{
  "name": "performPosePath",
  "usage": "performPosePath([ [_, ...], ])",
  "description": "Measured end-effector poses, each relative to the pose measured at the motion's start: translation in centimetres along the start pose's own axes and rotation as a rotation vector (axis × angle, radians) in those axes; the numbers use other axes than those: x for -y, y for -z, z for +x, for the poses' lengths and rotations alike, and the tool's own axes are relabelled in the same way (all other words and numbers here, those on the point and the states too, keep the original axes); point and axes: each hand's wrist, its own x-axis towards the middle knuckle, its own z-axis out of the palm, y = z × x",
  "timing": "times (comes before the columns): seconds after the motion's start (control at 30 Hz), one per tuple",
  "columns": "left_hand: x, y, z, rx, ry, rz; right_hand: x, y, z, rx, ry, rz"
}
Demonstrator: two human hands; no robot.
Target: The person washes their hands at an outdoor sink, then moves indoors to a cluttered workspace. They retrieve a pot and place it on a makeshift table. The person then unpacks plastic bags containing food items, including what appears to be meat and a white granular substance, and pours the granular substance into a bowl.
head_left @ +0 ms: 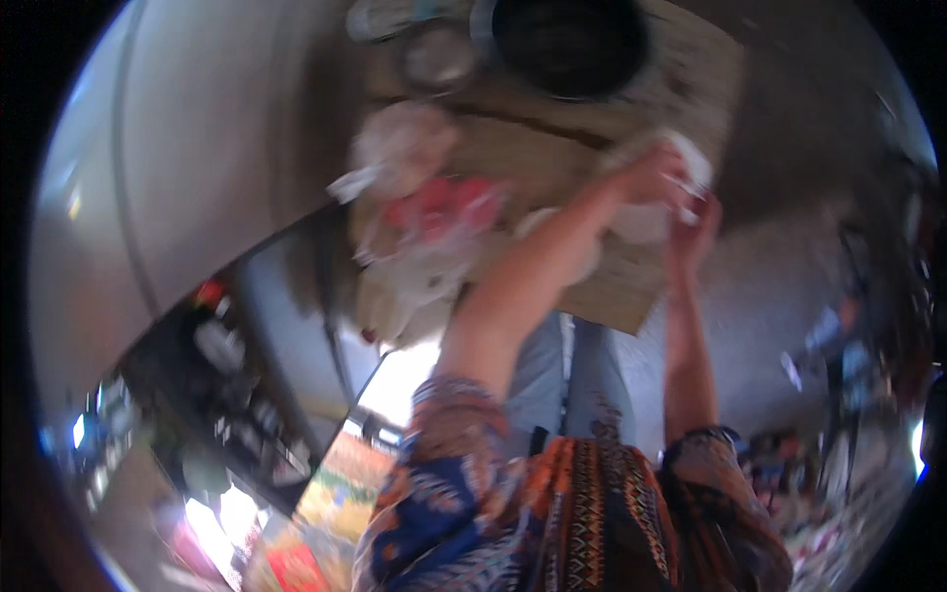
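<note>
My left hand [653, 176] and my right hand [694, 235] meet above the right edge of a wooden table [617, 296]. Between them is a crumpled white thing [694, 163], a thin bag or cloth; blur hides which. The left fingers are closed on its near side, and the right fingers pinch its lower end. Beneath my left forearm lies a pale, rounded thing [639, 225], partly covered by the arm. To the left on the table are a tied plastic bag with pale contents [406, 143] and a see-through bag with pinkish-red contents [444, 207].
A large black basin [570, 44] stands at the table's far side, beside a round metal bowl [439, 57]. A long gap [523, 120] runs between the boards. At lower left are a dark shelf with various items [237, 365] and a colourful printed box or sheet [345, 479].
</note>
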Motion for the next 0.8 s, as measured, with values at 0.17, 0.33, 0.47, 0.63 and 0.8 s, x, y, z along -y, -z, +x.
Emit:
performPosePath([
  [0.17,-0.5,-0.9,2.8,-0.236,0.389,-1.065,2.6,1.9,4.9,0.219,0.442,-0.773],
  [0.33,-0.7,-1.9,5.2,-0.067,0.475,-0.874,3.7,3.2,6.6,0.077,0.272,-0.705],
  [0.47,0.8,-2.0,6.5,-0.129,0.423,-0.676,3.2,3.5,7.8,0.11,0.296,-0.689],
  [0.63,4.3,-0.8,4.4,-0.433,0.571,-0.94,1.2,5.2,6.6,0.012,0.175,-0.578],
  [0.8,2.9,-1.9,3.1,-0.452,0.532,-0.916,2.4,3.4,5.2,0.143,0.392,-0.608],
])
